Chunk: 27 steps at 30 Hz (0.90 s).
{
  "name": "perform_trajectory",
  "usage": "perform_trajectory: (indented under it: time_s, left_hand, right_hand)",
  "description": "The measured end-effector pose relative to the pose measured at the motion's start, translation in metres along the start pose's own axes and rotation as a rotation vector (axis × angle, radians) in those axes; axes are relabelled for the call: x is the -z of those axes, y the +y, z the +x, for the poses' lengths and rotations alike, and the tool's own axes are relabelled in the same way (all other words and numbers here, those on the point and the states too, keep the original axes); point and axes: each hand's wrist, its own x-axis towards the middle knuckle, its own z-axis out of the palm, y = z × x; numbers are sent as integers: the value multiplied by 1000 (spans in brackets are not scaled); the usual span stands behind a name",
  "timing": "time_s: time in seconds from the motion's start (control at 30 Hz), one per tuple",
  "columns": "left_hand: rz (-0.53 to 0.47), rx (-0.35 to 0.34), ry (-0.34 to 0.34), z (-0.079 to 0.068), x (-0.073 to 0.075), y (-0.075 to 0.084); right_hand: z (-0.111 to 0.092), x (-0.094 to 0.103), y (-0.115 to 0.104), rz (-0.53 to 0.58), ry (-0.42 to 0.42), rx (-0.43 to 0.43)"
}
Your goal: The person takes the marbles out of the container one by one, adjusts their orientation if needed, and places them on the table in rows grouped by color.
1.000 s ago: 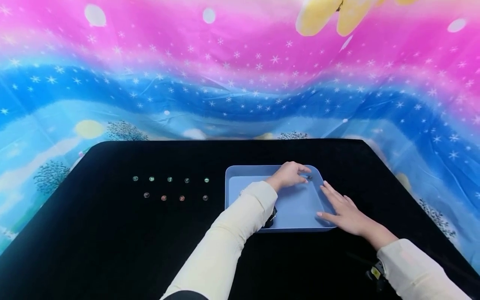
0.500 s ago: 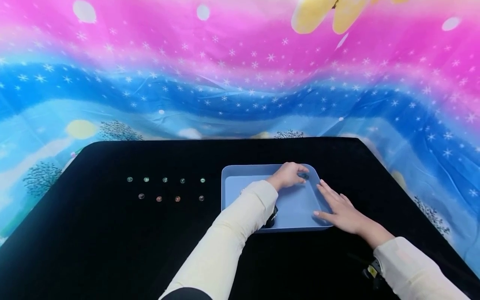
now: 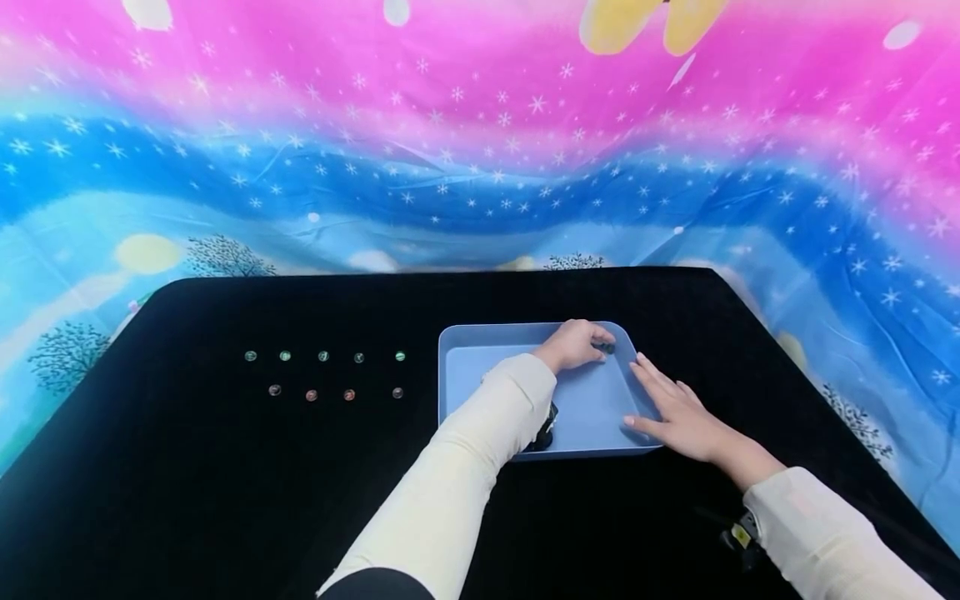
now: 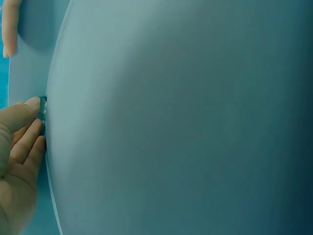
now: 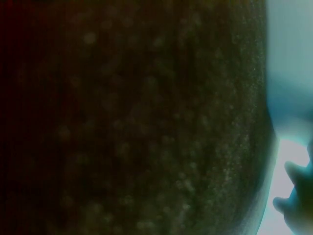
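A blue tray (image 3: 480, 333) lies on the black-covered table. My left hand (image 3: 576, 345) reaches into its far right corner, with thumb and fingers around a small clear greenish glass marble (image 3: 604, 346). In the left wrist view the thumb and fingertips pinch this marble (image 4: 42, 108) near the tray wall; part of it is hidden behind the fingers. Outside the tray's right side, my right hand (image 3: 686, 421) rests against the rim with fingers straight and spread, holding nothing. The right wrist view is mostly dark and blurred.
Left of the tray, several small glass marbles lie in two spaced rows: a far row with greenish ones (image 3: 323, 357) and a near row with reddish and dull ones (image 3: 348, 395). A colourful printed cloth (image 3: 450, 183) hangs behind the table (image 3: 225, 483).
The head view has shifted slightly. My left fingers have closed in on the marble in the tray corner, which earlier lay just beyond the fingertips. My right hand stays at the rim.
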Motion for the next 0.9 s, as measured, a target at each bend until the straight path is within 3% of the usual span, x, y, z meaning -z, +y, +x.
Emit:
perform_trajectory:
  time_s: [0.67,0.9]
  left_hand:
    - [213,-12,16,5,-5,7]
    - [216,-4,-3,7,-6,9]
  right_hand:
    - [1,0,-2,-8,7,-16]
    - [0,0,-2,-4,8,-16]
